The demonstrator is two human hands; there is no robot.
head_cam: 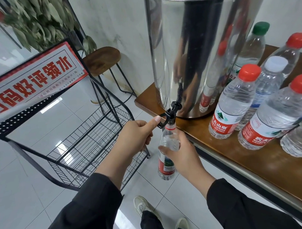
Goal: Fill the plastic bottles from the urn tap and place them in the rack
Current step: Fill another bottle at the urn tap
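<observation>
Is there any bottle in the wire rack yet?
No, the wire rack shows only bare baskets; the right hand holds the bottle at the tap.

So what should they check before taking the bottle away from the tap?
1. Bottle mouth under the tap: ok.
2. Right hand grips the bottle: ok.
3. Left hand on the tap lever, thumb pressing it: ok.
4. Bottle full enough: cannot tell; the water level is unclear.
5. Tap closed and not dripping: cannot tell.
6. Room in the rack for the bottle: ok; its wire shelves look bare.
</observation>
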